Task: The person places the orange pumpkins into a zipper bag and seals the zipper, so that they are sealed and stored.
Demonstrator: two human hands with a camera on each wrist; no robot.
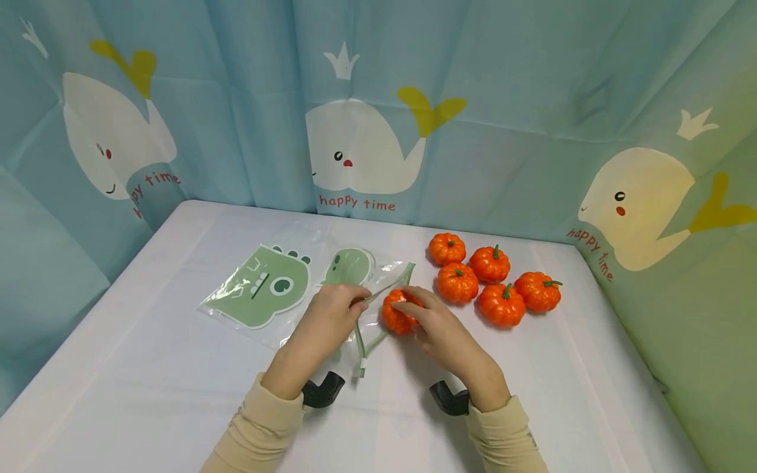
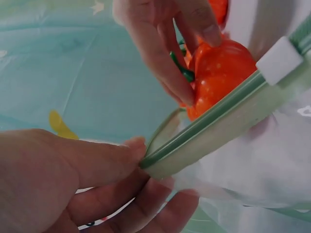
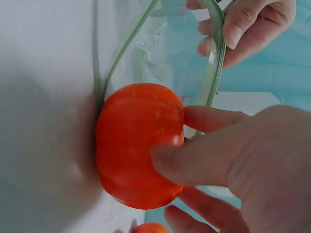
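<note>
A clear zip bag (image 1: pixel 284 322) with green monster prints lies on the table, its green-edged mouth spread apart. My left hand (image 1: pixel 333 314) pinches one edge of that mouth between thumb and fingers, as the left wrist view shows. At the opening, my right hand (image 1: pixel 440 328) grips a small orange pumpkin (image 3: pixel 138 145) with a green stem. The thumb lies on the pumpkin's near side, and the other fingers reach round it. A white slider (image 2: pixel 279 60) sits on the green zip strip (image 2: pixel 209 119).
Several more orange pumpkins (image 1: pixel 503 305) stand in a group right of the bag on the white table (image 1: pixel 148 394). Blue curtains (image 1: pixel 254 98) with whale prints hang behind and at the sides. Black curved pieces (image 1: pixel 324 390) show by both wrists.
</note>
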